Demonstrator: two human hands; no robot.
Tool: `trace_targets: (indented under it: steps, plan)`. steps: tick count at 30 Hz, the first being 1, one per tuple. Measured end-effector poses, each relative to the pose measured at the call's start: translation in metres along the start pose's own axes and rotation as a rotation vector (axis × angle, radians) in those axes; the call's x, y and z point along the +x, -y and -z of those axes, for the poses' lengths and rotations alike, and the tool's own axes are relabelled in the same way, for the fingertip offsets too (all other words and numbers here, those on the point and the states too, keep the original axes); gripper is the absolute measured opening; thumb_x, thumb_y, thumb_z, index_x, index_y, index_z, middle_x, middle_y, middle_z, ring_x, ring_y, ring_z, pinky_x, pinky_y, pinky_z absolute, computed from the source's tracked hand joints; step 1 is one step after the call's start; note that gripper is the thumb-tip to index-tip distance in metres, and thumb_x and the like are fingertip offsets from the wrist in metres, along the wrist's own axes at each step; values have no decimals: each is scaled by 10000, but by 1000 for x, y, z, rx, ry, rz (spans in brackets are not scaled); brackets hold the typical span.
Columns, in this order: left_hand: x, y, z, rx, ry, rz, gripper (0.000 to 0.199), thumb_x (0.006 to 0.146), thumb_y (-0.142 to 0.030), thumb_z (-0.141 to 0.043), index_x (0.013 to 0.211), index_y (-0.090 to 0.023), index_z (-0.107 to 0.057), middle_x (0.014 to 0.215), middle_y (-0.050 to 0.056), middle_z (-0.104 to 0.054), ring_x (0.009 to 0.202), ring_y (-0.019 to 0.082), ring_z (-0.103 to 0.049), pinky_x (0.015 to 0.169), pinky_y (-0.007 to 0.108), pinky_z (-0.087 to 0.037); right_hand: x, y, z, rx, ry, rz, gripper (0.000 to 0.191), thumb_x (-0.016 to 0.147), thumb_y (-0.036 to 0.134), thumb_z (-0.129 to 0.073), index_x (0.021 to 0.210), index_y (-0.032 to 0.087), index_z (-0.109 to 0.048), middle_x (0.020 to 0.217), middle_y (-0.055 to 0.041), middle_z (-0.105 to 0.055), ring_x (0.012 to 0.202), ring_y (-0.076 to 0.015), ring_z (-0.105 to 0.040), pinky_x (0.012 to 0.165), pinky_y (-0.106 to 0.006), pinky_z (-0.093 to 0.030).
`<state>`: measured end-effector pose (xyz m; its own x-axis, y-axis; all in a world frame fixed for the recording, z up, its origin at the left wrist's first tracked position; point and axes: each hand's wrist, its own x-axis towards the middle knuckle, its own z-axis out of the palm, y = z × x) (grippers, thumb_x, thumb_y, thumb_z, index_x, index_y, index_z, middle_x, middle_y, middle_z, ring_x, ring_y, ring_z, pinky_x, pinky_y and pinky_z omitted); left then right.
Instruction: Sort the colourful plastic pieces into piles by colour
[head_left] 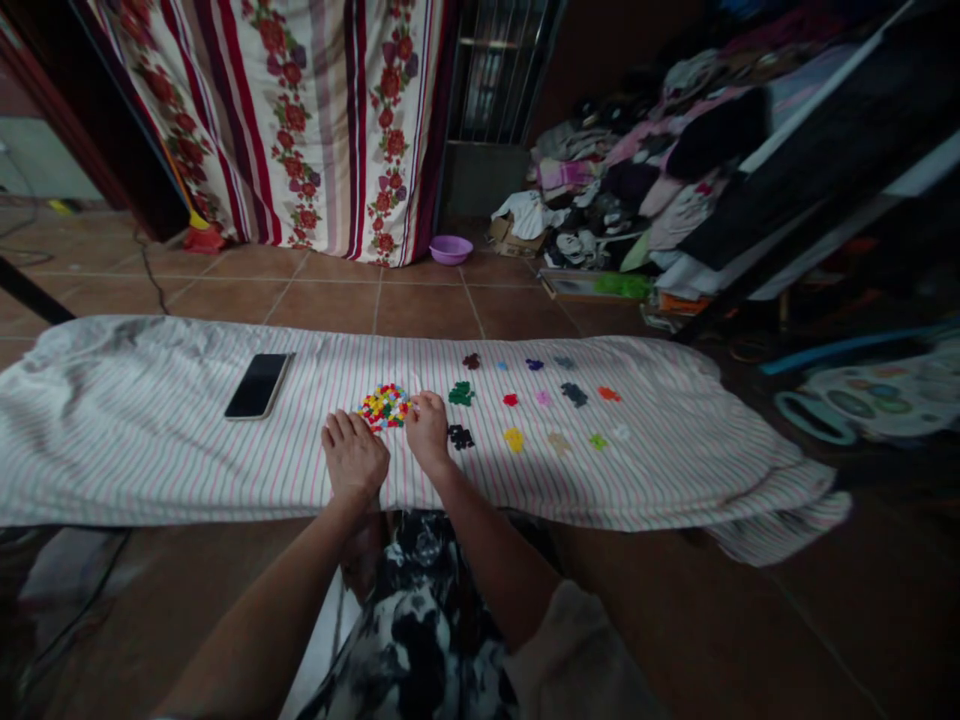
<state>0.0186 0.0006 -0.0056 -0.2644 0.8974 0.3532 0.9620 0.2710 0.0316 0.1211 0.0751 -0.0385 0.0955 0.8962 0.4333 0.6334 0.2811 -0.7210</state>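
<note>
A pile of small mixed-colour pieces [385, 405], red, yellow, green, white and blue, lies on the striped cloth. My left hand [354, 452] rests palm down at the pile's lower left edge, its fingers stretched out and holding nothing. At the right edge of the pile is my right hand [429, 430], fingers bent together at the pieces. Whatever they may pinch is too small to make out. Closest to that hand are a cluster of black pieces [460, 437] and a cluster of green pieces [461, 393].
Further right lie small single-colour clusters, among them yellow pieces [514, 440], red pieces [510, 400], dark grey pieces [574, 395] and orange pieces [609, 394]. A phone [259, 386] lies at left on the striped cloth [180, 450]. Beyond stands a purple basin [451, 249].
</note>
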Motion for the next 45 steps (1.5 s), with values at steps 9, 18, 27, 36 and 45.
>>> trace_targets:
  steps: [9,18,27,36,45]
  plan:
    - [-1,1,2,-55,4,0,502,846,-270,-320,1219,19,-493,1295,273,-495,1292,365,-395,1032,483,-320,1,3,-1,-4,-19,-43,153,779,109,-534,828,176,-662,1036,-107,-593,1023,-218,-541,949,-361,-445]
    - [-2,3,5,-84,3,-18,510,848,-290,-301,1194,38,-482,1288,299,-470,1274,390,-389,1003,502,-340,0,7,4,93,-39,15,63,829,195,-565,871,206,-611,915,-34,-613,881,-163,-576,846,-302,-475]
    - [-2,2,5,-89,2,0,512,856,-289,-273,1199,31,-475,1284,282,-473,1282,391,-381,1023,497,-322,-1,10,9,143,-70,10,73,832,267,-580,849,209,-622,842,-17,-614,733,-136,-580,784,-281,-474]
    - [-1,1,4,-94,13,17,510,842,-291,-286,1210,5,-479,1298,276,-481,1304,367,-370,1034,503,-316,-1,9,10,264,-80,-62,133,865,291,-507,920,211,-599,869,-28,-663,798,-156,-622,726,-271,-492]
    - [-1,1,8,-126,12,24,490,834,-276,-330,1215,-18,-498,1269,264,-518,1266,360,-412,998,508,-337,6,22,30,352,-112,-80,161,859,296,-486,943,209,-592,889,-44,-679,836,-165,-645,713,-267,-525]
